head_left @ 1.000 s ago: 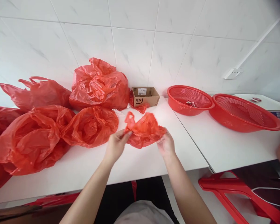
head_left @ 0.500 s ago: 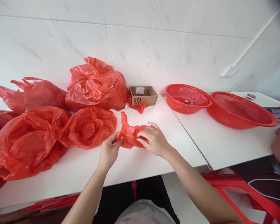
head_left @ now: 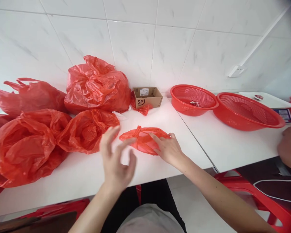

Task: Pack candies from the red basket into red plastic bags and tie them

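Observation:
A small red plastic bag (head_left: 145,142) lies spread out on the white table in front of me, its mouth gaping. My right hand (head_left: 168,147) rests on the bag's right end, fingers apart and touching the thin film. Blurred by motion, my left hand (head_left: 117,158) is raised left of the bag and nearer to me, with fingers spread and nothing in them. Just beyond it stands an open red plastic bag (head_left: 88,129), its rim folded outward.
More bulky red bags (head_left: 97,85) crowd the table's left side. A small cardboard box (head_left: 147,97) stands by the wall. Two red plastic baskets (head_left: 194,110) sit on the right, near a scale (head_left: 282,115). Another person's arm (head_left: 289,147) shows at the right edge.
My left hand has let go of the small bag and lifted toward me. The bag has gone from crumpled to spread wider, and my right hand has shifted slightly right.

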Available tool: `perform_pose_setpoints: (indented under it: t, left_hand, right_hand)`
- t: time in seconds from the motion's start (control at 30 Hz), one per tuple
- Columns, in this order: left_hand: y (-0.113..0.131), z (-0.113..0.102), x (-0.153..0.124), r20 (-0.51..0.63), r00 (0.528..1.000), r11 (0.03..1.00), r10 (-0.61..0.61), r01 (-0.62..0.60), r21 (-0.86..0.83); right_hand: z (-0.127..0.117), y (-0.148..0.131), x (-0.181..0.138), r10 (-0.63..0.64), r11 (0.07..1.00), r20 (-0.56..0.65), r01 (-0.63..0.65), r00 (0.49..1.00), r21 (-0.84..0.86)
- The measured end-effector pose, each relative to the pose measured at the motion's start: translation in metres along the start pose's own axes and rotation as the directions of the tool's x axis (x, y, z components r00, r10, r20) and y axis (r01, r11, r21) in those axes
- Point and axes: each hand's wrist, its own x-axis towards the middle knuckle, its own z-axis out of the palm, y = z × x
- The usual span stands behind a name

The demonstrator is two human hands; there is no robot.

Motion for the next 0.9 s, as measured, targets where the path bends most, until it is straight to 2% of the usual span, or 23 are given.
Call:
perform_pose_setpoints:
  t: [0.03, 0.07, 0.1, 0.17, 0.23, 0.3, 0.37, 0.43, 0.5, 0.57, 0.63, 0.7, 0.8, 0.9]
  left_hand:
    - [0.009, 0.008, 0.001, 0.101, 0.991, 0.993, 0.083, -0.091, 0.076]
    - [0.011, 0.018, 0.001, 0.199, 0.974, 0.978, 0.107, -0.14, 0.156]
    - [0.006, 0.029, 0.001, 0.271, 0.959, 0.961, 0.077, -0.145, 0.237]
    - [-0.018, 0.048, 0.0, 0.35, 0.933, 0.916, -0.084, -0.066, 0.395]
    - [-0.051, 0.056, 0.0, 0.393, 0.875, 0.861, -0.283, 0.051, 0.506]
    - [-0.077, 0.052, 0.0, 0.414, 0.843, 0.852, -0.343, 0.093, 0.516]
    - [-0.09, 0.04, -0.001, 0.462, 0.811, 0.863, -0.36, 0.101, 0.495]
    - [-0.089, 0.027, -0.004, 0.521, 0.779, 0.89, -0.349, 0.101, 0.445]
    - [-0.081, 0.018, -0.008, 0.552, 0.762, 0.921, -0.339, 0.151, 0.358]
    - [-0.073, 0.012, -0.01, 0.555, 0.755, 0.935, -0.35, 0.25, 0.25]
    - [-0.067, 0.006, -0.011, 0.563, 0.735, 0.921, -0.378, 0.363, 0.143]
    - [-0.065, 0.0, -0.01, 0.605, 0.686, 0.876, -0.404, 0.481, 0.039]
    - [-0.064, -0.01, -0.007, 0.667, 0.615, 0.8, -0.421, 0.598, -0.047]
    - [-0.064, -0.015, -0.006, 0.697, 0.571, 0.771, -0.432, 0.635, -0.042]
  right_hand:
    - [0.0, -0.004, 0.001, -0.01, 1.0, 0.009, 0.01, 1.0, -0.004]
    - [0.001, -0.008, 0.002, -0.022, 1.0, 0.008, 0.022, 1.0, -0.003]
    - [0.002, -0.01, 0.001, -0.035, 0.999, 0.0, 0.035, 0.999, 0.001]
    - [0.005, -0.007, -0.002, -0.038, 0.999, -0.023, 0.038, 0.999, 0.014]
    - [0.007, 0.006, -0.008, 0.013, 0.997, -0.033, -0.01, 0.999, 0.075]
    - [0.007, 0.029, -0.011, 0.091, 0.977, -0.033, -0.083, 0.995, 0.195]
    - [0.002, 0.059, -0.01, 0.135, 0.933, -0.03, -0.117, 0.99, 0.341]
    - [-0.008, 0.092, 0.001, 0.183, 0.901, -0.085, -0.133, 0.979, 0.414]
    - [-0.02, 0.127, 0.019, 0.287, 0.899, -0.195, -0.194, 0.938, 0.392]
    - [-0.033, 0.163, 0.04, 0.397, 0.9, -0.295, -0.305, 0.869, 0.312]
    - [-0.043, 0.194, 0.058, 0.46, 0.884, -0.318, -0.394, 0.829, 0.25]
    - [-0.048, 0.217, 0.069, 0.496, 0.868, -0.29, -0.454, 0.819, 0.203]
    - [-0.047, 0.223, 0.077, 0.497, 0.868, -0.232, -0.471, 0.836, 0.16]
    - [-0.041, 0.198, 0.079, 0.45, 0.892, -0.188, -0.426, 0.873, 0.155]
